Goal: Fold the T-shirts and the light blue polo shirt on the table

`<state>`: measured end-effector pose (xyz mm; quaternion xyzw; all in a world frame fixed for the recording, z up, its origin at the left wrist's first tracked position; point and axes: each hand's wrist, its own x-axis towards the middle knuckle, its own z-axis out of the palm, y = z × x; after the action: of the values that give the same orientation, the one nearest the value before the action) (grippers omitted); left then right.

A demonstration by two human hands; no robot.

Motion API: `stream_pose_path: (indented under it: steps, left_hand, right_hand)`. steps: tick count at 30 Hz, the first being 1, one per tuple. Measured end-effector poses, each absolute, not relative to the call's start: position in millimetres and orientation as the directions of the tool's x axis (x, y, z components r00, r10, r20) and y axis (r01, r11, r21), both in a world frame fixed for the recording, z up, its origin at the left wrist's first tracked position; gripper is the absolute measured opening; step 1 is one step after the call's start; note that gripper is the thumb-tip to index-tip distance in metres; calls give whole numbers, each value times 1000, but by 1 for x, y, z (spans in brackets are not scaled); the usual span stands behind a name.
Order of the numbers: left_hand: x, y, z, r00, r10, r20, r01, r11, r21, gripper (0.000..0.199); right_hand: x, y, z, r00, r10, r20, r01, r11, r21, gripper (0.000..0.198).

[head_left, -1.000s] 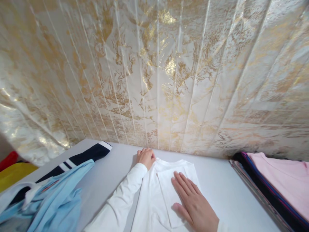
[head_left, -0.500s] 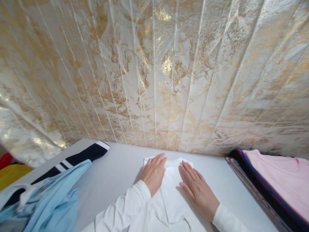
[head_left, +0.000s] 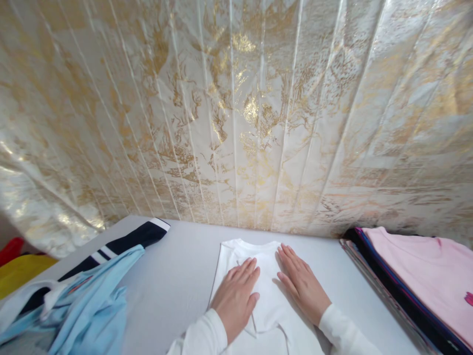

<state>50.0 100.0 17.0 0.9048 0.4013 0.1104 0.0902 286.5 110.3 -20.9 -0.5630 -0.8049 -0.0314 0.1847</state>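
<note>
Shirt [head_left: 268, 303] — partly under left hand [head_left: 236, 298], right hand [head_left: 306, 288] — bottom offscreen

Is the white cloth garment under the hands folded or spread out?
Partly folded, apparently: the white cloth garment shows an overlapping layer edge beside the left bare hand. Near end out of frame: cannot tell.

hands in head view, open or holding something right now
Left hand: open, palm down on the white garment, nothing gripped.
Right hand: open, palm down at the garment's right edge, nothing gripped.
</note>
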Motion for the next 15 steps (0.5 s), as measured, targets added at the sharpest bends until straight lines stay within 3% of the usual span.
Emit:
stream_pose_path:
  steps: [6,15]
  left_hand:
    - [44,72,14,720,681,134,637,-725,262,57]
    - [37,73,-4,745,653,134,614,-751,244,65]
  right_hand:
    - [282,88,-21,-354,840,410,902,423,-87,55]
    - [271,56,-30,-407,846,344,903,430,11,64]
